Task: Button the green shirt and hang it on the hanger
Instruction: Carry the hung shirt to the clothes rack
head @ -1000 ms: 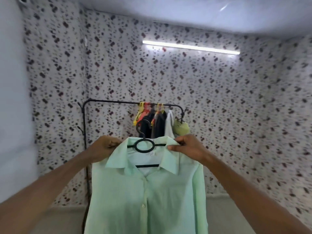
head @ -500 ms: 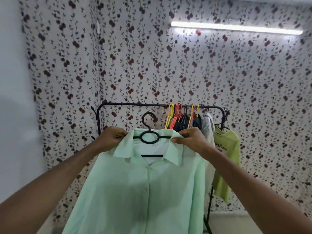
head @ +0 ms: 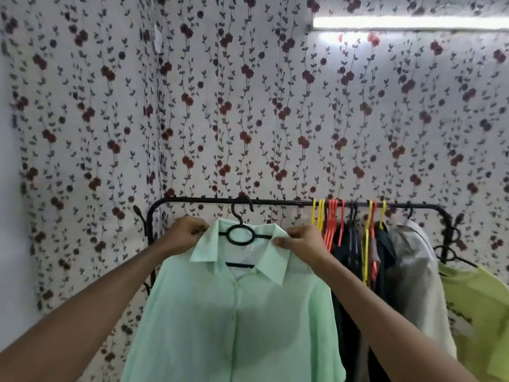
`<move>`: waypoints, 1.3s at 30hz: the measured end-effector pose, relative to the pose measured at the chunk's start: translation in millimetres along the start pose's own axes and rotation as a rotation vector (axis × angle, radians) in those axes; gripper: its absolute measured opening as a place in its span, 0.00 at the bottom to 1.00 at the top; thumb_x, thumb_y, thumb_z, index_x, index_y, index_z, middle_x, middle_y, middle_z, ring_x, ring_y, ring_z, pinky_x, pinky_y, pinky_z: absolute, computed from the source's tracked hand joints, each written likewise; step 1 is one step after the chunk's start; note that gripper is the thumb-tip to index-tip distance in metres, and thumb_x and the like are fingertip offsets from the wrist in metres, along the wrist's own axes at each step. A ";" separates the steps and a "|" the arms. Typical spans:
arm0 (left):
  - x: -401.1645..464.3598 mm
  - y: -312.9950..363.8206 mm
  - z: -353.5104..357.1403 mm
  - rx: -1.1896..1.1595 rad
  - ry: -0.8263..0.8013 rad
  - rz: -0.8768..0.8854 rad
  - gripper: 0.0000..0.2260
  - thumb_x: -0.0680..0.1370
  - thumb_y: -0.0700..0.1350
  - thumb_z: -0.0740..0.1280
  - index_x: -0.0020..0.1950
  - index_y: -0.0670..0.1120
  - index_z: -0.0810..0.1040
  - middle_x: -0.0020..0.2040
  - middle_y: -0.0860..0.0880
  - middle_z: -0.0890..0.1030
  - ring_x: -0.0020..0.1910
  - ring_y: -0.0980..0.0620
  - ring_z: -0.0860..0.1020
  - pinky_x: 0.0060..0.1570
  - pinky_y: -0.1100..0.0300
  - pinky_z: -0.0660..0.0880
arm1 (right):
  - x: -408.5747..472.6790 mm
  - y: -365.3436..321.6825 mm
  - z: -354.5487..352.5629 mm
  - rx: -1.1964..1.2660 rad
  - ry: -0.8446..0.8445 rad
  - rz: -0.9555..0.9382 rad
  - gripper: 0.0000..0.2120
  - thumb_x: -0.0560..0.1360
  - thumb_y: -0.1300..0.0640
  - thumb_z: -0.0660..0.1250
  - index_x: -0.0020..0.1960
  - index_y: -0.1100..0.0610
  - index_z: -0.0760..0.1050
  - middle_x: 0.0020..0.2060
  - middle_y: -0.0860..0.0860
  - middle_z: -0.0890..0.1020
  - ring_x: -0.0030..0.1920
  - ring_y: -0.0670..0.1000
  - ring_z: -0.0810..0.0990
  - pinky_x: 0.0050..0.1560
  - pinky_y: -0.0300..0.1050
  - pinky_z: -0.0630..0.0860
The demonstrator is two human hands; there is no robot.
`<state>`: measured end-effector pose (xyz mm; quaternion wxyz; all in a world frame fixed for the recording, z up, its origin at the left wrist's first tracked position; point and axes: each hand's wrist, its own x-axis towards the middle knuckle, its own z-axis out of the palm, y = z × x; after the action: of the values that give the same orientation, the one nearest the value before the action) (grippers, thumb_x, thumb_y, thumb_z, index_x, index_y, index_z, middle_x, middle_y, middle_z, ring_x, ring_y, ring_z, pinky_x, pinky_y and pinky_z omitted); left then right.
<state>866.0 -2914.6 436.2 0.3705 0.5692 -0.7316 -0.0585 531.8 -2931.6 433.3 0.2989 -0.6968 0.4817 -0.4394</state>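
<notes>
The pale green shirt (head: 234, 321) hangs buttoned on a black hanger (head: 239, 235), held up in front of me. My left hand (head: 185, 235) grips the shirt's left shoulder by the collar. My right hand (head: 301, 242) pinches the right shoulder beside the collar. The hanger's hook sits at the black rail of the clothes rack (head: 281, 202); whether it rests on the rail I cannot tell.
On the rail's right half hang yellow and orange hangers (head: 330, 221), dark clothes (head: 355, 260), a grey garment (head: 413, 274) and a yellow-green shirt (head: 479, 312). The rail's left part is bare. Flowered wallpaper covers the wall behind, and a tube light (head: 407, 22) glows at top right.
I have come closer to the rack and both hands have lifted the shirt, so the hanger's hook has risen to the rail.
</notes>
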 end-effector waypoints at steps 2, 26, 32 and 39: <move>34.7 -23.6 6.8 0.038 0.010 -0.044 0.09 0.76 0.38 0.74 0.53 0.49 0.87 0.49 0.50 0.88 0.47 0.56 0.85 0.54 0.50 0.83 | 40.8 13.1 20.5 -0.004 -0.011 0.048 0.09 0.71 0.55 0.80 0.49 0.57 0.87 0.40 0.49 0.88 0.42 0.50 0.87 0.40 0.40 0.82; 171.9 -70.5 53.7 0.433 -0.016 0.068 0.37 0.77 0.33 0.62 0.84 0.48 0.53 0.84 0.45 0.55 0.84 0.47 0.51 0.82 0.44 0.45 | 187.6 36.8 98.9 -0.199 0.205 0.194 0.11 0.71 0.45 0.78 0.38 0.50 0.82 0.28 0.45 0.80 0.27 0.46 0.73 0.29 0.40 0.66; 169.0 -61.0 46.6 0.443 -0.072 0.034 0.37 0.78 0.32 0.60 0.84 0.47 0.51 0.84 0.44 0.52 0.84 0.46 0.49 0.81 0.44 0.45 | 173.0 17.6 88.1 -0.234 0.170 0.118 0.11 0.72 0.46 0.78 0.46 0.53 0.86 0.29 0.46 0.81 0.27 0.46 0.74 0.28 0.38 0.65; 160.4 -47.7 39.4 0.398 -0.151 -0.011 0.37 0.79 0.36 0.62 0.84 0.47 0.48 0.84 0.44 0.48 0.84 0.46 0.46 0.81 0.44 0.43 | 141.0 27.9 75.0 -0.295 0.158 0.112 0.11 0.74 0.51 0.77 0.54 0.53 0.86 0.42 0.50 0.87 0.37 0.50 0.83 0.36 0.44 0.78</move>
<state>867.3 -3084.8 460.0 0.1946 0.6293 -0.7512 0.0426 609.1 -3073.9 423.0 0.1787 -0.6683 0.6011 -0.4002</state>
